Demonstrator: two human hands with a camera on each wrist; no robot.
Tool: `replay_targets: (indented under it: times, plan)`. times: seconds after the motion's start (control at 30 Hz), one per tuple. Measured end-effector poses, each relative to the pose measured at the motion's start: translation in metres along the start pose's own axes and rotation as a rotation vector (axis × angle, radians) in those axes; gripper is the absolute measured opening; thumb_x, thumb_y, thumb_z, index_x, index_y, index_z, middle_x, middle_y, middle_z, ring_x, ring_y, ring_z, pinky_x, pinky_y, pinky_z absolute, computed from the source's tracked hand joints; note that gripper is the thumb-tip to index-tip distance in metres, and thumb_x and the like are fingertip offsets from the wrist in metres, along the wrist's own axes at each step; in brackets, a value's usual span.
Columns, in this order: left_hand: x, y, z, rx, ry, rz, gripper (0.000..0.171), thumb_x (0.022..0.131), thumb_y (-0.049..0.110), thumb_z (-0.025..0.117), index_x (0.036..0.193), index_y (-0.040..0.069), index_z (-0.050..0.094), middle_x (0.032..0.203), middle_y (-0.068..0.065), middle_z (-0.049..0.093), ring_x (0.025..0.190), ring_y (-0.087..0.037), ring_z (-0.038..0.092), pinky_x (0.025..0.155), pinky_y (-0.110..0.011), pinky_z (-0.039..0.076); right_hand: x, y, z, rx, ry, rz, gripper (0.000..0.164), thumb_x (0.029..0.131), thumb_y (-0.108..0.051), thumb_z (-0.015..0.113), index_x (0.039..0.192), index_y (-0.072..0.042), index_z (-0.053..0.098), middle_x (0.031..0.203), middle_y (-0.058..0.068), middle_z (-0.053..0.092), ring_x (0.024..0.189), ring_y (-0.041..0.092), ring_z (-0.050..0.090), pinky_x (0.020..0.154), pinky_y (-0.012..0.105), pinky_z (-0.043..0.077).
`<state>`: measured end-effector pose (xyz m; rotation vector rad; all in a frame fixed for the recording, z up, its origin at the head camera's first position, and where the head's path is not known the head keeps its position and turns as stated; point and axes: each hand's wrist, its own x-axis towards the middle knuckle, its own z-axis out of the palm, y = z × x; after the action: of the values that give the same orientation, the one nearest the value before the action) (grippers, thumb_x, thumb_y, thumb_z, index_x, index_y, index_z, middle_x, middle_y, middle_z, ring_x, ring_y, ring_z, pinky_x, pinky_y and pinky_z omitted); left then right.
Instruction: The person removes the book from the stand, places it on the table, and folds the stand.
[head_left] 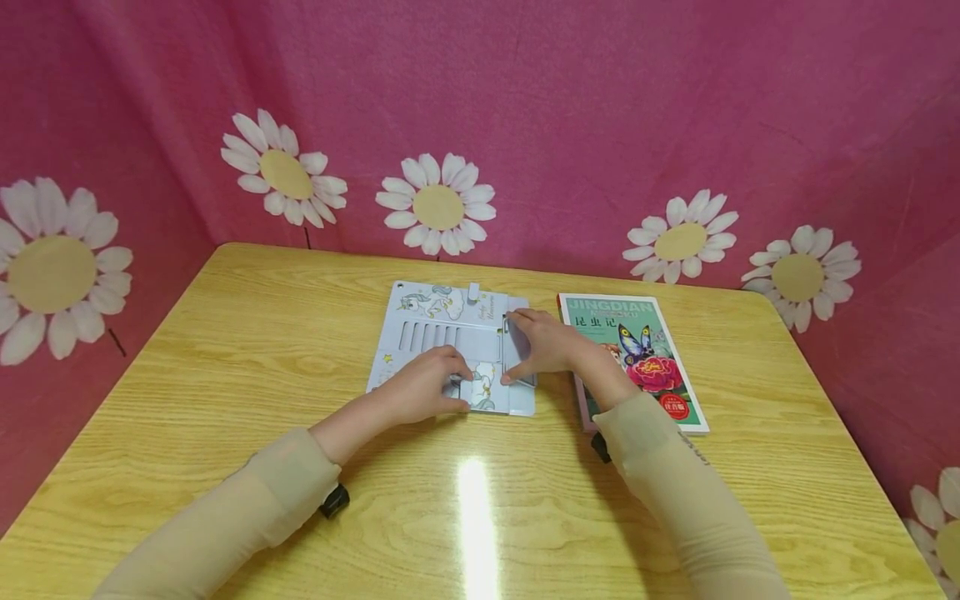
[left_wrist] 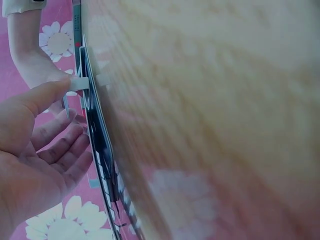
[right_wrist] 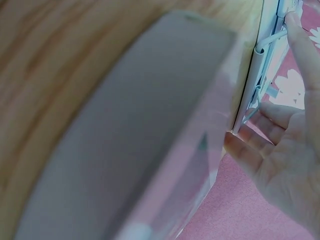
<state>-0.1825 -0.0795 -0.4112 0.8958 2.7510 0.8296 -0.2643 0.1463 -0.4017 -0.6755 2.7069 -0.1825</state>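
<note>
A pale book stand with unicorn drawings and a row of slots lies flat on the wooden table. My left hand is at its near edge, with thumb and fingers bent around a small white tab. In the left wrist view the thumb tip meets this white tab, and the other fingers curl over the stand's face. My right hand spans the dark flap at the stand's right side. In the right wrist view its thumb and fingers grip opposite ends of the wire-fitted part.
A book with a butterfly and a pink flower on its cover lies to the right, partly under my right forearm. The table meets a pink curtain printed with white daisies at the back and sides.
</note>
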Motion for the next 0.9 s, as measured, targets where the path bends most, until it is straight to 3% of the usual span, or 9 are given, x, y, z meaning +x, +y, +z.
replay_targets:
  times: [0.37, 0.63, 0.9]
  plan:
    - [0.001, 0.002, -0.001, 0.009, -0.006, -0.001, 0.035, 0.076, 0.023, 0.08, 0.103, 0.004, 0.069, 0.109, -0.006, 0.061, 0.101, -0.019, 0.055, 0.094, -0.033, 0.045, 0.001, 0.001, 0.001, -0.007, 0.0, 0.008, 0.117, 0.062, -0.066, 0.075, 0.15, -0.009, 0.024, 0.154, 0.012, 0.024, 0.142, 0.031, 0.022, 0.112, 0.049, 0.028]
    - [0.009, 0.003, -0.012, -0.005, -0.061, 0.01, 0.047, 0.08, 0.025, 0.076, 0.117, -0.001, 0.063, 0.112, -0.01, 0.062, 0.101, -0.021, 0.056, 0.092, -0.034, 0.046, 0.001, 0.001, 0.0, -0.014, 0.008, -0.002, 0.118, 0.062, -0.067, 0.075, 0.15, -0.008, 0.024, 0.154, 0.014, 0.025, 0.141, 0.033, 0.023, 0.111, 0.049, 0.028]
    - [0.025, -0.002, -0.023, 0.01, -0.004, -0.049, 0.057, 0.084, 0.026, 0.072, 0.13, 0.0, 0.053, 0.121, -0.014, 0.058, 0.11, -0.026, 0.055, 0.095, -0.039, 0.046, 0.0, 0.001, 0.0, -0.015, 0.002, 0.004, 0.119, 0.06, -0.068, 0.075, 0.15, -0.008, 0.024, 0.155, 0.013, 0.024, 0.142, 0.032, 0.022, 0.111, 0.051, 0.029]
